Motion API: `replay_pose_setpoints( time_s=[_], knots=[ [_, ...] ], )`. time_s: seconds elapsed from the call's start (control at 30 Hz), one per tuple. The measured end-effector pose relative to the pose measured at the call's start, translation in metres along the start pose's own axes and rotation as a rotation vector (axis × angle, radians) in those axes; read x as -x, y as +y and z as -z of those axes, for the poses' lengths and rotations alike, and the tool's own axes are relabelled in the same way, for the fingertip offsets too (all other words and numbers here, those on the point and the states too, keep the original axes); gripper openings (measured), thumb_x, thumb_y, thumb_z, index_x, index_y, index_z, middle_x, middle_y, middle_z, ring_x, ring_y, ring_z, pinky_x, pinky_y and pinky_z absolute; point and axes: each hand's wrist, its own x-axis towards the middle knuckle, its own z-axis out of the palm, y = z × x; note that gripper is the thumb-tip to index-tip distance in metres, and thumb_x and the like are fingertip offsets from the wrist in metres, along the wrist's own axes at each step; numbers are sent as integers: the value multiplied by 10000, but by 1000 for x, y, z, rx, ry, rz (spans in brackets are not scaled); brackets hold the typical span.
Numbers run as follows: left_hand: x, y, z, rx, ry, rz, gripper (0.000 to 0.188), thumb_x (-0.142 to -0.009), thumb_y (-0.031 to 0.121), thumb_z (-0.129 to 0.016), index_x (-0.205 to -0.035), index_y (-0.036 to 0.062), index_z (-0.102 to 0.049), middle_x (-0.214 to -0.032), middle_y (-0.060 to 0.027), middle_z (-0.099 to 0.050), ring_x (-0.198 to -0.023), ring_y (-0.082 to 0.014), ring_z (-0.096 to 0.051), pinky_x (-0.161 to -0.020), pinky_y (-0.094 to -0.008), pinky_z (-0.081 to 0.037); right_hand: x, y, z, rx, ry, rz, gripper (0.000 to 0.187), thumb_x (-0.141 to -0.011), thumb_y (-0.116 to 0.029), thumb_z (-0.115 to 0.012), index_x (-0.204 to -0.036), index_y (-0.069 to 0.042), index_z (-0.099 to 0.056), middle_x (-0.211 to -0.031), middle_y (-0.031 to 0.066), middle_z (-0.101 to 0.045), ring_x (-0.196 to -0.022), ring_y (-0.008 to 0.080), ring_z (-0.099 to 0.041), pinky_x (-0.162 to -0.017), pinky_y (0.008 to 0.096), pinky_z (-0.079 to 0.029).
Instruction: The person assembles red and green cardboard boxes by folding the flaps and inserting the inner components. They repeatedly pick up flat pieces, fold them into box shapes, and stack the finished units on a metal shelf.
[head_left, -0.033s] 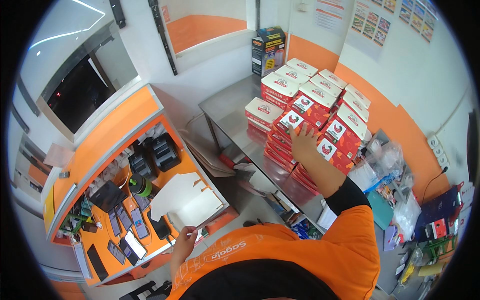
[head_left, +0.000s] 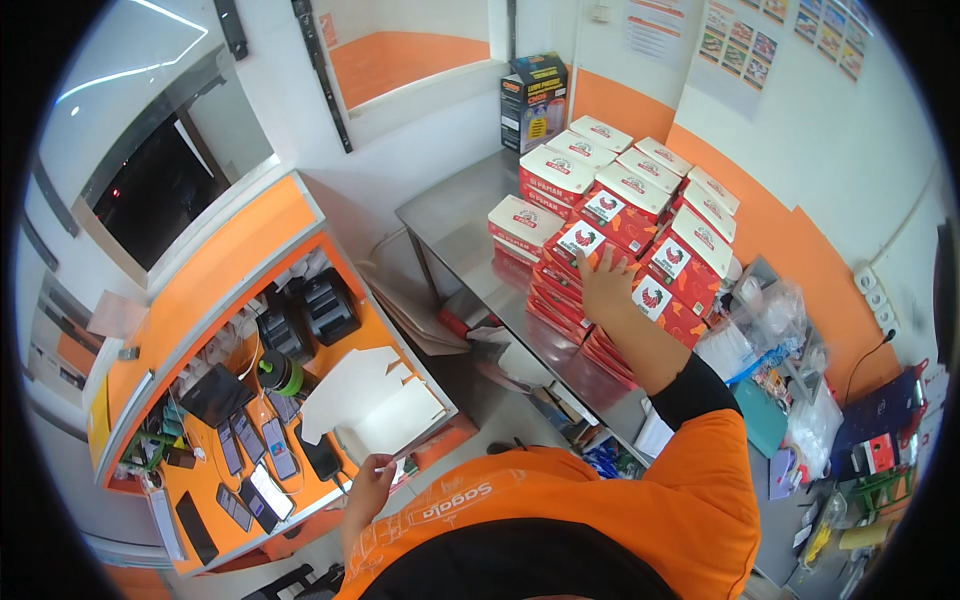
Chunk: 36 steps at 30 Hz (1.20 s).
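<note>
My right hand rests with spread fingers on a red box bearing a white label, in the front of several stacks. Beside it lies another red labelled box. Behind, more cardboard food boxes with cream lids and red sides are piled in rows. My left hand is low by the desk's near corner, thumb and fingers pinched together. Whatever it pinches, if anything, is too small to make out. Just beyond that hand, a flat, white cut cardboard sheet lies on the orange desk.
The boxes stand on a metal table against the wall, with a dark carton at its back corner. Several phones and a green-black bottle occupy the desk. Plastic bags crowd the right. Folded cardboard leans between desk and table.
</note>
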Motion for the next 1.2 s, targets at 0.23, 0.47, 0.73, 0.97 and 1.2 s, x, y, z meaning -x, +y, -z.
replay_pose_setpoints(
  time_s=[0.23,0.47,0.73,0.97,1.2],
  knots=[
    [-4,3,-8,-31,-24,-20,326,-1009,279,-607,-1178,0,-615,-1031,-117,-698,-885,-195,-679,-774,-335,-524,6,4,-9,-37,92,12,959,-888,-426,-698,-1621,-219,-116,-1636,321,-78,-1438,588,-249,-1107,667,-319],
    [-9,6,-8,-54,-43,-35,344,-1009,295,-608,-1182,-3,-615,-1050,-131,-700,-922,-213,-693,-786,-343,-530,15,6,2,-70,89,29,881,-912,-386,-644,-1621,-219,-149,-1640,317,-80,-1439,611,-213,-1125,703,-245],
    [-9,-20,-12,-314,242,-274,334,-899,156,-708,-1197,29,-628,-1125,-152,-690,-1077,-314,-660,-925,-407,-512,50,-38,9,-303,457,456,910,-844,-357,-742,-1576,-100,-266,-1604,315,-197,-1482,488,-228,-1194,578,-234],
    [-49,-77,-51,-671,303,-492,346,-839,24,-607,-1175,79,-664,-1139,-173,-695,-1088,-352,-645,-946,-450,-496,97,-167,-75,-838,-14,1170,607,-902,-245,-701,-1413,-12,-470,-1525,231,-418,-1398,391,-428,-1144,443,-375],
    [-43,-58,-45,-560,355,-211,227,-808,31,-604,-953,86,-769,-848,-121,-745,-835,-320,-707,-878,-449,-520,120,-261,-128,-531,-132,1234,251,-891,-176,-618,-1114,-61,-611,-1061,141,-671,-1074,314,-643,-830,459,-530]
  ],
)
